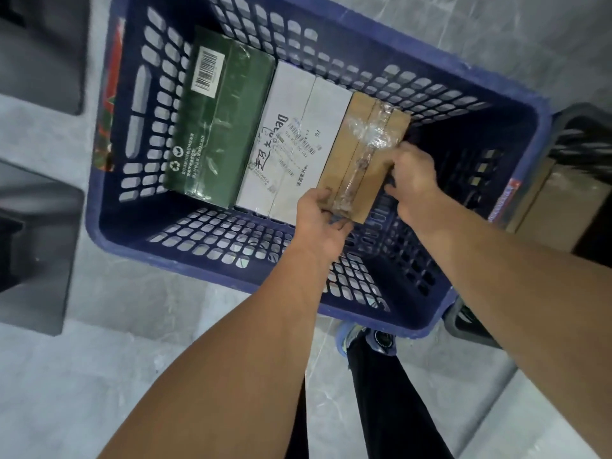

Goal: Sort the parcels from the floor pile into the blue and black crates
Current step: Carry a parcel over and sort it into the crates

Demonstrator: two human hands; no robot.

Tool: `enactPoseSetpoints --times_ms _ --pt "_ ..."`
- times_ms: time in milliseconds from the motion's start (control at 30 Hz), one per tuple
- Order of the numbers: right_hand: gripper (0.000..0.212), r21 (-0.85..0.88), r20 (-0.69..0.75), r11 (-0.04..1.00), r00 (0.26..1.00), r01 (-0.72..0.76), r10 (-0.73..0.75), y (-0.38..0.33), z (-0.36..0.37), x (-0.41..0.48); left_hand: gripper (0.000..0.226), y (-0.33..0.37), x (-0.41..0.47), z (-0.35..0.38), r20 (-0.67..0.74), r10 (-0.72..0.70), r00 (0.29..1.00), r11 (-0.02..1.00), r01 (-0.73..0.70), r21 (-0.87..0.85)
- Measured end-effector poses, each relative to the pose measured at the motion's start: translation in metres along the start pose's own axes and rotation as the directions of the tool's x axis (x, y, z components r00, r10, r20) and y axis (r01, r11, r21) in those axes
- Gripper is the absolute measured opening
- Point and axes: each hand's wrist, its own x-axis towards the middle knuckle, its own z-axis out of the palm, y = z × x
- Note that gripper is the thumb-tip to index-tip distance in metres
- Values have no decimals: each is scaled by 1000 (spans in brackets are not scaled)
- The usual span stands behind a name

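Brown cardboard parcel (362, 157) with clear tape sits inside the blue plastic crate (490, 104), long axis running 1 to 7 o'clock — left hand (323, 220) clasps its near end, right hand (412, 180) its 3 o'clock edge, beside the white box (298, 134).

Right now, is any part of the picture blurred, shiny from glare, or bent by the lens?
Head view: the dark shapes at the left edge and the black crate at the right edge are smeared; the clear tape on the brown parcel glints with glare; the blue crate rim bows from the wide lens; print on the white parcel stays readable.
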Motion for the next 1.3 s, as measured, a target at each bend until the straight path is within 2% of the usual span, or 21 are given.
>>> enactPoseSetpoints --times_ms 33,100,167,300,400,500,567,667,767,800,867,967,1067,1133,1200,1300 --pt "18 -7 1 1000 1000 1 -1 5 2 0 35 1 2 -1 -7 4 1000 1000 -3 6" --pt "55 25 27 1000 1000 -8 7 10 7 0 40 4 7 -2 -24 14 1000 1000 -14 8" --pt "78 35 60 999 998 -29 27 13 12 -6 41 4 10 -3 -42 22 999 1000 -22 18" --pt "101 -18 118 999 992 -37 39 14 16 -9 46 2 11 -7 -48 32 998 997 -29 69" --pt "109 -28 147 999 988 -39 43 11 14 -9 41 1 6 -3 -75 42 996 992 -33 120" --pt "106 -17 183 999 982 -48 50 3 7 -15 26 2 -6 4 -99 44 994 981 -24 191" --pt "96 -20 172 1000 985 -17 20 -6 2 -23 22 4 -24 12 -78 22 997 945 4 326" --pt "88 23 172 999 985 22 -26 -22 -9 -53 22 9 -66 25 -31 0 1000 829 17 559" --pt "78 133 165 989 983 61 -83 -43 -27 -96 21 20 -131 39 42 66 997 714 -77 696" --pt "74 163 164 984 981 76 -103 -53 -34 -115 29 27 -154 43 77 88 993 678 -116 726" --pt "74 199 174 974 975 104 -140 -77 -49 -159 42 41 -201 53 117 147 982 645 -185 741" --pt "88 207 205 965 958 159 -202 -120 -73 -234 33 68 -280 67 167 253 953 603 -290 743" --pt "97 207 228 949 932 237 -282 -165 -97 -311 62 91 -359 77 243 355 903 555 -413 722" --pt "89 204 242 932 907 301 -346 -193 -110 -360 76 104 -413 82 269 404 874 562 -469 681" --pt "77 222 241 908 882 356 -405 -218 -119 -408 80 112 -463 85 276 440 854 575 -505 644" --pt "73 228 249 869 837 439 -488 -248 -124 -473 84 118 -535 88 332 469 818 566 -567 598"
